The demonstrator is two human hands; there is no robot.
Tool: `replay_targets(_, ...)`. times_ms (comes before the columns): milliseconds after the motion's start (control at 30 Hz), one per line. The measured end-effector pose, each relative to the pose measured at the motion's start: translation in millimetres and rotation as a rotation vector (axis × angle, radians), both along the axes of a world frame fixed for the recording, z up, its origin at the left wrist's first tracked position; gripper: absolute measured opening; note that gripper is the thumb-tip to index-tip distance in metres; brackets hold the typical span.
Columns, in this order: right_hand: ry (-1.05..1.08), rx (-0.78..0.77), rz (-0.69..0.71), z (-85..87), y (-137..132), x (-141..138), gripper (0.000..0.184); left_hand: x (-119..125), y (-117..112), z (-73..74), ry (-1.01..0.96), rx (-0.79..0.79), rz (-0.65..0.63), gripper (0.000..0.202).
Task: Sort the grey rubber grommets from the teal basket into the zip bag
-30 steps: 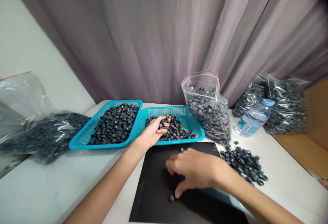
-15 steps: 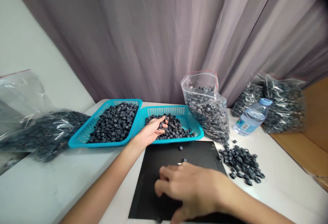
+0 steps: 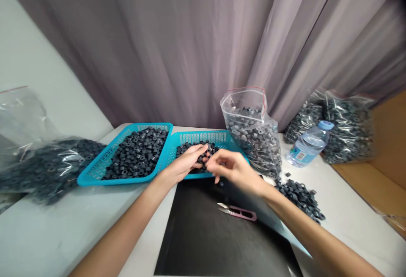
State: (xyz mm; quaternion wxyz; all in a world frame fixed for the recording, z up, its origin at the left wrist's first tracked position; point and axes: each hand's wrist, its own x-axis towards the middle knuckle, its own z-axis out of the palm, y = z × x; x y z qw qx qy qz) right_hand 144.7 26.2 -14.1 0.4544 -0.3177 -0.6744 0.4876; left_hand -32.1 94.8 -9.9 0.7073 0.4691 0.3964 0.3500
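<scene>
My left hand [image 3: 189, 159] is over the right blue basket [image 3: 209, 134], palm turned up and fingers curled round a few small dark grey plastic rings. Close against it on the right is my right hand [image 3: 233, 170], fingers bent and pinched together; what they hold, if anything, is hidden. More dark rings lie in the basket beneath both hands. On the black mat [image 3: 193, 234] below sits a pair of thread snips [image 3: 237, 212] with a pink handle. A single ring [image 3: 221, 184] rests near the mat's top edge, just under my right hand.
The left blue basket [image 3: 83, 179] is heaped with rings. An upright zip bag [image 3: 256, 137] of rings leans by the right basket, near a loose pile [image 3: 300, 198]. A water bottle [image 3: 310, 143], more filled bags [image 3: 349, 129] and a cardboard box [image 3: 388, 154] stand right; another bag [image 3: 63, 163] lies left.
My right hand has moved up from the mat to my left hand at the basket, uncovering the snips. A ring at the mat's front edge is no longer seen. My left hand stays over the basket.
</scene>
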Motion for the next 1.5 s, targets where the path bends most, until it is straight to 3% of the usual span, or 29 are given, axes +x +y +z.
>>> replay_targets(67,0.098,0.006,-0.198,-5.7,14.3,8.6,0.023,0.3,-2.3,3.5,0.027,0.023,-0.041,0.030)
replay_targets(167,0.148,0.019,-0.300,-13.6,23.9,13.0,0.026,1.6,-6.2,10.5,0.049,0.052,-0.089,0.034)
replay_targets(367,0.173,0.105,-0.324,-9.7,22.1,10.7,0.022,4.5,-16.6,30.0,0.053,0.104,-0.149,0.032)
replay_targets(567,0.094,0.300,-0.336,1.5,14.6,12.8,0.020,1.6,-21.6,42.0,0.030,0.165,-0.158,0.028)
replay_targets(867,-0.156,0.594,-0.465,9.9,7.1,14.0,0.015,7.0,-30.5,44.4,-0.147,0.039,-0.104,0.015)
replay_targets(1167,-0.212,0.766,-0.509,26.7,-4.3,13.8,0.023,12.5,-49.3,63.3,-0.364,-0.182,-0.090,0.022)
replay_targets(1333,-0.195,0.788,-0.508,36.7,-9.6,17.2,0.031,12.0,-52.5,71.0,-0.362,-0.184,-0.124,0.015)
replay_targets(1500,-0.156,0.706,-0.508,34.2,-9.8,18.6,0.036,9.9,-51.1,72.2,-0.368,-0.174,-0.097,0.010)
